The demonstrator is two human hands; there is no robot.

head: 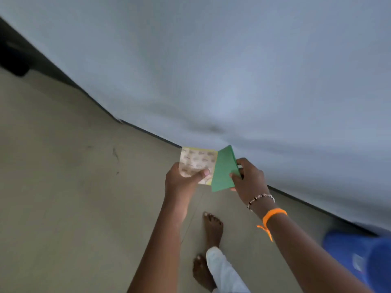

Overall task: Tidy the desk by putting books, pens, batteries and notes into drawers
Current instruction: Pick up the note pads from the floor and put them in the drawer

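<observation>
The two small books sit just below the middle of the frame, held side by side in the air over the floor. The patterned yellow-edged book is on the left, its cover facing up, and the plain green book leans against its 3 o'clock edge, tilted so its top corner points to about 1 o'clock. The left hand grips the patterned book from its 7 o'clock corner, thumb pressed across the cover and fingers hidden beneath. The right hand pinches the green book at its 3 o'clock edge, thumb on top, fingers curled behind.

Around the right wrist are a beaded bracelet and, nearer the elbow, an orange band. Below the hands, at 6 o'clock, are bare feet and a white trouser leg on the beige floor. A pale grey wall fills the upper half. Something blue and blurred sits at 4 o'clock.

No desk or drawer is in view, so this looks like the carrying step, books in transit. The next move calls for reaching a drawer, freeing one hand to open it if closed, and laying both books flat inside.
</observation>
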